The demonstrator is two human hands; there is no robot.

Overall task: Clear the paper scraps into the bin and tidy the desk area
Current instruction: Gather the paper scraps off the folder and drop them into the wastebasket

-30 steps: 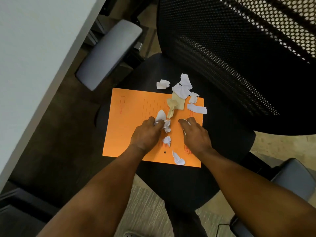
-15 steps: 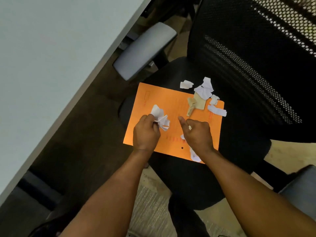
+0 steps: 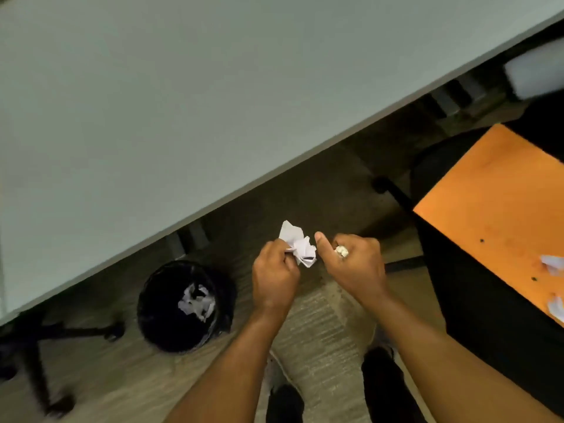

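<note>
Scraps lifted off orange folder (image 3: 500, 209); I saw left hand (image 3: 274, 276) grip clamped on crumpled paper wad (image 3: 297, 244), right hand (image 3: 354, 264) grip on small scrap (image 3: 341, 251), both swung toward black bin (image 3: 158, 303), drop pending; more scraps remained on folder.

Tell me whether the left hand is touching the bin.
Apart. The head view shows the left hand holding crumpled white paper in the air, with bare floor between it and the black bin off to its left.

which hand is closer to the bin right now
Left. The left hand, gripping crumpled scraps, is just right of the bin and not yet over it. The right hand, closed on a small scrap, is farther right.
</note>
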